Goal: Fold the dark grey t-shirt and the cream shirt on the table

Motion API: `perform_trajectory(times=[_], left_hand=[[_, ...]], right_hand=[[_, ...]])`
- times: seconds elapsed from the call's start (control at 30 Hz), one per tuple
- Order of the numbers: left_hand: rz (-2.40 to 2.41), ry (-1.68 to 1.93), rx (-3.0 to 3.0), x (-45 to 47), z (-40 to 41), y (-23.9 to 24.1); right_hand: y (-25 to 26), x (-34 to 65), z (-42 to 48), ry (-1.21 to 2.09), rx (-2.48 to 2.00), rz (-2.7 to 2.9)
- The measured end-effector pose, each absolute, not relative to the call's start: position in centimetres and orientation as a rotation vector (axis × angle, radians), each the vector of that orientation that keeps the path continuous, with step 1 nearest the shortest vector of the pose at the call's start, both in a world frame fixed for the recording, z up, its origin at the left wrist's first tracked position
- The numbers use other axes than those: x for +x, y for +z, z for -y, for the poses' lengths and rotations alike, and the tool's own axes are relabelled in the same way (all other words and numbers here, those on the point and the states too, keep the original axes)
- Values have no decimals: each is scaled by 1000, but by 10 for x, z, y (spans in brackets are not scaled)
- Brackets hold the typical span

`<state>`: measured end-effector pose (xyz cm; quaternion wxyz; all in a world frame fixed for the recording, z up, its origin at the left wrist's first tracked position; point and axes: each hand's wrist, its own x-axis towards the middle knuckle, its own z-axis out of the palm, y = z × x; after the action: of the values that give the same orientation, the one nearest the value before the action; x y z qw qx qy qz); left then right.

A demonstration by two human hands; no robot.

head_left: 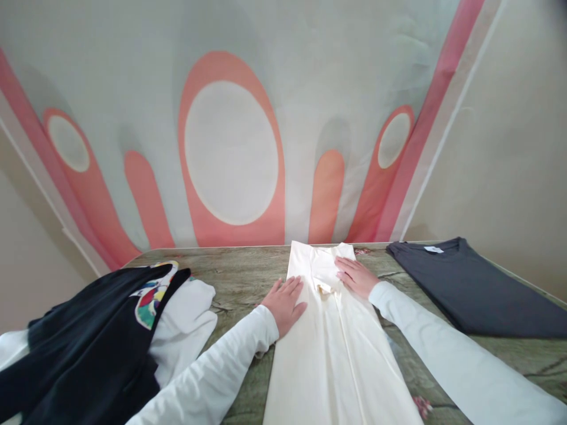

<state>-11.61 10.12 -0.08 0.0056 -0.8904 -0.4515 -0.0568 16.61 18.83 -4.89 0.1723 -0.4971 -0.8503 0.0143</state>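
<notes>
A long cream garment (339,348) lies folded lengthwise down the middle of the table (239,277). My left hand (283,302) rests flat on its left edge, fingers stretched out and together. My right hand (354,274) lies flat on the upper part of the garment near a small fold, fingers extended. Both arms wear white sleeves. Neither hand grips anything.
A pile of clothes, black (88,342) over white (188,321) with a colourful patch (150,298), sits at the left. A dark grey T-shirt (469,289) lies flat at the right. A wall hanging with pink ovals (230,153) stands behind the table.
</notes>
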Motion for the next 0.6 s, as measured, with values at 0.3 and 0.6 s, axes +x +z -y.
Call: perform_trajectory(times=[0.3, 0.6], left_hand=[[1775, 35, -2635, -122, -160, 5], [1596, -153, -2702, -82, -193, -6]], right_hand=[[-53, 167, -191, 18, -1381, 2423], [-46, 164, -186, 16, -1431, 2433]])
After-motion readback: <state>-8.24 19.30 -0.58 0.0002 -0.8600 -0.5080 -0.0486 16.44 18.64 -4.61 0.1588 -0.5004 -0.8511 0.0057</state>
